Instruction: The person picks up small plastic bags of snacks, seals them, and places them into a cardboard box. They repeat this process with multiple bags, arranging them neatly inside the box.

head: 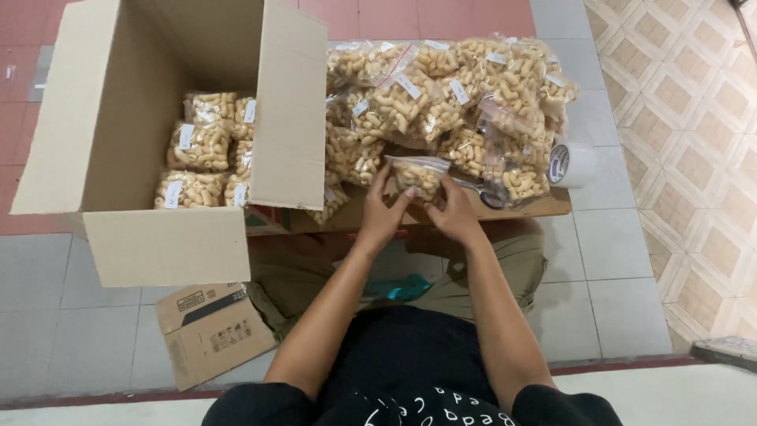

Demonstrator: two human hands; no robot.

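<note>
Seen from the head camera, a seated person's left hand [384, 211] and right hand [451, 209] meet over a small clear plastic bag of pale, curled snack pieces [416, 175], at the near edge of a low brown board surface [544, 207]. The left-hand fingers are curled up against the bag's left side and the right-hand fingers are clamped on its lower right corner, so both hands hold the glossy packet between them.

Behind it, a heaped pile of identical snack bags [457, 102] covers most of the surface, each crinkled, shiny and bearing a small white label. A roll of clear packing tape [569, 164] with a white core lies at the surface's right edge, just beside the pile.

At the surface's left edge stands an open corrugated cardboard box [158, 237], flaps raised, its matte brown walls plain; packed snack bags [206, 150] lie in rows on its bottom. A flattened piece of printed cardboard [209, 331] lies on the grey tiled floor [615, 260] near the person's left knee. Patterned cream tiles [694, 158] run along the right.
</note>
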